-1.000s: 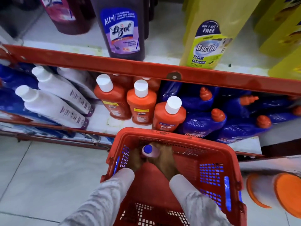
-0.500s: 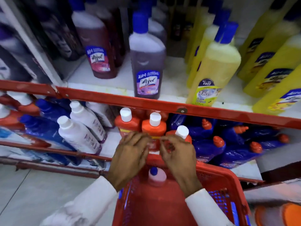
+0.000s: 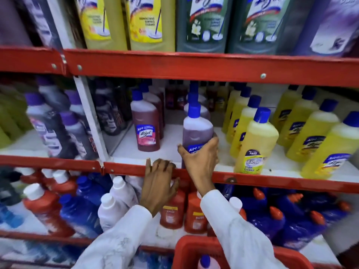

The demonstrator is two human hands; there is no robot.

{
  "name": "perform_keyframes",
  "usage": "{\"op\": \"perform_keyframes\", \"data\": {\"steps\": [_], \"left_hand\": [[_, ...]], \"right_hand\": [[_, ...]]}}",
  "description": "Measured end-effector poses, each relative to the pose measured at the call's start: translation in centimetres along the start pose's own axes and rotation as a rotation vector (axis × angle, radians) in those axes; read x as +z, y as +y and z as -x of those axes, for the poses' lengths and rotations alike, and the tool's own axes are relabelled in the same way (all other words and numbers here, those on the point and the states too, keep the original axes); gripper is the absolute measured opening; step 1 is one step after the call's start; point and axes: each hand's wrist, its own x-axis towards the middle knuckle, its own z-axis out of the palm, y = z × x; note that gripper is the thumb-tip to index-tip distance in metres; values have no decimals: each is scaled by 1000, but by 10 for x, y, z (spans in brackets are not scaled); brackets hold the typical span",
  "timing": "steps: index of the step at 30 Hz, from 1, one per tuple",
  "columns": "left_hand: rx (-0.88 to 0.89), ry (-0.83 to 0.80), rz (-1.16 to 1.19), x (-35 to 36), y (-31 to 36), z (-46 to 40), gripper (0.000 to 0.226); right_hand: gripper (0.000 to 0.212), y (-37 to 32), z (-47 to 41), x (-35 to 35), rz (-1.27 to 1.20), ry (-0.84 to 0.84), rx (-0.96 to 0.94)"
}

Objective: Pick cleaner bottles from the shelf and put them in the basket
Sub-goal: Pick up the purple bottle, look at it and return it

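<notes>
My right hand [image 3: 200,160] is wrapped around the lower part of a purple cleaner bottle [image 3: 197,131] with a blue cap, which stands upright at the front of the middle shelf. My left hand [image 3: 158,183] rests open on the red front edge of that shelf [image 3: 272,181], fingers spread, holding nothing. The red basket [image 3: 196,247] sits at the bottom of the view below my arms. One blue-capped bottle [image 3: 206,262] lies inside it.
A red-liquid bottle [image 3: 145,129] stands left of the held one, and yellow bottles [image 3: 254,140] crowd the right. Large bottles [image 3: 202,22] fill the top shelf. Orange, white and blue bottles [image 3: 77,210] fill the bottom shelf.
Both hands left the basket and rose to the middle shelf. My right hand took hold of the purple bottle, my left settled on the shelf edge. The view tilted upward.
</notes>
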Motion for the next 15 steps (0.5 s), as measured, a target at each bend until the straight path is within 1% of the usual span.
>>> {"op": "perform_keyframes", "data": {"steps": [3, 6, 8, 10, 11, 13, 14, 15], "left_hand": [[30, -6, -8, 1, -5, -2, 37], [45, -2, -31, 4, -7, -3, 33], [41, 6, -35, 5, -7, -4, 33], [37, 12, -30, 8, -8, -4, 33], [38, 18, -28, 9, -9, -4, 33], [44, 27, -34, 11, -10, -3, 32], [44, 30, -33, 12, -10, -3, 32], [43, 31, -30, 12, -10, -4, 31]], "right_hand": [[91, 0, -9, 7, -158, 8, 26], [90, -1, -13, 0, -218, 18, 26], [89, -7, -12, -10, -302, 44, 0], [85, -15, -12, -23, -453, 35, -51], [84, -19, -14, -30, -549, -2, -74], [84, -25, -17, -45, -813, -136, -83], [79, -28, -19, -52, -977, -238, -65], [75, -32, -21, -59, -1138, -382, -24]]}}
